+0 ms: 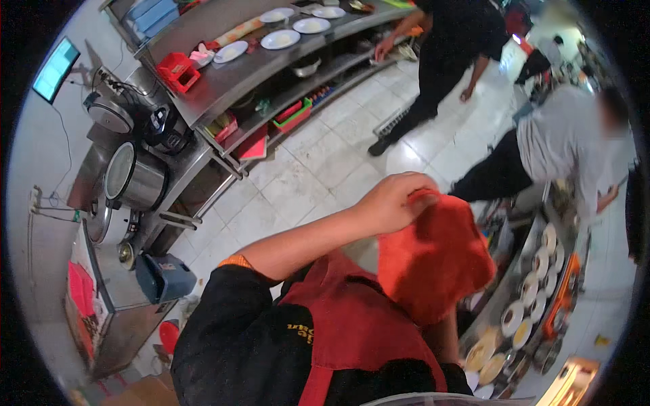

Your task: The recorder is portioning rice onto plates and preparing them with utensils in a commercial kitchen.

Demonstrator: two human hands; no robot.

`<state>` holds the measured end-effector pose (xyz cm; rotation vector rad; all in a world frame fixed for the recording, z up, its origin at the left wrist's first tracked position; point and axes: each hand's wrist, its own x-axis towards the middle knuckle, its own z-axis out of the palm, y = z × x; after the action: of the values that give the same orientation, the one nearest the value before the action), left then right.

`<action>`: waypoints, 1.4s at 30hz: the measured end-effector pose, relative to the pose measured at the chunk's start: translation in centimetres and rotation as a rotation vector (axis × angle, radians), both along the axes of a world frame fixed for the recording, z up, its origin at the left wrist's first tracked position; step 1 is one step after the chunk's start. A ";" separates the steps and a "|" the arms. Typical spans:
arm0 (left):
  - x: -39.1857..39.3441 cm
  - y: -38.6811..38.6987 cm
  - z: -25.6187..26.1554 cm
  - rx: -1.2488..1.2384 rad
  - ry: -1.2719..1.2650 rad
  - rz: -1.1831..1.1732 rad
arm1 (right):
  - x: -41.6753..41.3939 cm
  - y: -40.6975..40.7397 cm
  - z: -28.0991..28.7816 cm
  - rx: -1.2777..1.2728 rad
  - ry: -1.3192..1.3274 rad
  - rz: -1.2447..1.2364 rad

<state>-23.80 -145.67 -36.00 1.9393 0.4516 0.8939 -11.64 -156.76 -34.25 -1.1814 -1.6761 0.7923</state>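
A red cloth [436, 259] hangs in front of my chest, its upper edge gripped by my left hand [403, 203]. My left forearm crosses the view from the lower left. Only part of my right forearm [443, 337] shows below the cloth. My right hand is hidden behind it, so whether it touches the cloth cannot be told. I wear a dark red apron [355, 340] over a black shirt.
A steel counter [223, 86] holds white plates [280, 39] and a red plastic basket [177, 71]. To the left stand large steel pots [134, 175]. Filled plates [513, 317] line the right-hand counter. Two people, one in black [431, 66], one in grey [553, 137], stand ahead on the tiled floor [284, 198].
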 end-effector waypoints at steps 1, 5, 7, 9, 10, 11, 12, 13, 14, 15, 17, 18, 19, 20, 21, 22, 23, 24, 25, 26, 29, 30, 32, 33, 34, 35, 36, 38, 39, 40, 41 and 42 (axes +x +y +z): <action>-1.6 3.4 -1.5 0.020 -0.017 0.027 | -2.1 0.2 0.1 0.078 -0.137 0.084; -8.5 13.3 -10.0 -0.247 0.213 0.209 | -6.9 13.1 4.0 0.347 -0.647 0.241; -11.9 15.6 -13.4 -0.463 0.295 0.275 | -5.3 17.2 1.8 0.378 -0.600 0.193; -14.8 17.7 -17.4 -0.503 0.393 0.303 | -2.1 19.5 -4.3 0.409 -0.541 0.135; -16.3 18.9 -19.8 -0.524 0.444 0.303 | -0.3 19.2 -9.1 0.299 -0.369 -0.151; -17.5 20.0 -21.7 -0.545 0.495 0.307 | 0.8 19.0 -12.4 0.189 -0.190 -0.428; -17.9 21.2 -22.3 -0.618 0.598 0.311 | 1.1 19.2 -13.7 0.181 -0.173 -0.484; -18.5 22.3 -22.8 -0.690 0.696 0.327 | 4.4 20.2 -14.5 0.155 -0.128 -0.544; -19.3 23.6 -25.2 -0.718 0.726 0.322 | 7.4 22.3 -15.1 0.135 -0.082 -0.593; -19.5 25.8 -26.9 -0.710 0.739 0.308 | 8.7 22.7 -16.2 0.112 -0.044 -0.626; -19.6 28.7 -29.0 -0.754 0.645 0.359 | 14.3 23.8 -17.8 0.065 0.021 -0.665; -18.1 30.4 -27.6 -0.658 0.548 0.404 | 16.3 25.3 -18.6 0.038 0.054 -0.686; -15.7 33.0 -24.7 -0.564 0.447 0.450 | 17.2 25.6 -19.7 0.010 0.086 -0.702; -14.0 35.3 -22.3 -0.550 0.305 0.458 | 18.5 27.0 -20.3 -0.016 0.119 -0.720; -11.1 37.0 -18.3 -0.460 0.297 0.508 | 20.1 26.5 -21.3 -0.045 0.148 -0.741; -10.6 39.1 -17.7 -0.555 0.138 0.563 | 21.3 27.8 -19.6 -0.040 0.142 -0.717; -10.6 41.2 -18.1 -0.572 -0.090 0.563 | 21.5 29.4 -16.5 -0.197 0.380 -0.478; -8.8 42.3 -16.0 -0.518 -0.127 0.618 | 21.4 30.2 -14.8 -0.362 0.615 -0.255; -7.4 44.1 -14.9 -0.516 -0.224 0.648 | 21.2 31.0 -13.5 -0.365 0.604 -0.234; -6.1 45.9 -14.0 -0.517 -0.325 0.683 | 20.5 31.3 -12.3 -0.269 0.427 -0.154; -2.9 50.5 -10.9 -0.343 -0.348 0.675 | 17.1 31.2 -10.4 0.033 -0.089 0.143; 1.1 48.7 -6.9 -0.466 -0.430 0.580 | 16.5 30.9 -10.5 0.133 -0.249 0.223; 6.1 43.6 2.5 -0.639 -0.261 0.425 | 16.2 31.4 -10.4 0.238 -0.421 0.338; 7.5 42.0 4.2 -0.790 -0.084 0.259 | 15.6 32.0 -10.6 0.209 -0.404 0.338; 9.1 42.6 0.6 -1.072 -0.349 0.072 | 14.6 32.7 -10.9 0.180 -0.387 0.341; 10.0 47.0 -7.1 -0.672 -0.086 0.146 | 13.0 33.4 -11.0 0.152 -0.373 0.354; 11.9 47.5 -9.4 -0.280 -0.046 0.118 | 11.7 33.9 -11.7 0.108 -0.353 0.333; 13.0 42.9 -5.3 0.074 -0.174 0.015 | 9.1 36.2 -13.2 0.040 -0.310 0.264; 11.7 42.2 -3.8 -0.220 0.209 -0.222 | 7.6 37.0 -13.8 0.005 -0.289 0.244; 11.7 41.5 -1.8 0.028 0.265 -0.182 | 6.0 37.9 -14.4 -0.031 -0.269 0.219; 11.4 42.4 -2.6 0.015 0.149 -0.430 | 4.0 38.9 -14.8 -0.063 -0.253 0.198; 9.0 42.3 -1.7 -0.045 0.063 -0.420 | 2.2 40.1 -15.4 -0.099 -0.228 0.171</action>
<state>-14.76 -103.39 -37.72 1.9265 0.0898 0.5476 -9.46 -116.65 -49.60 -1.2458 -1.9654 0.8801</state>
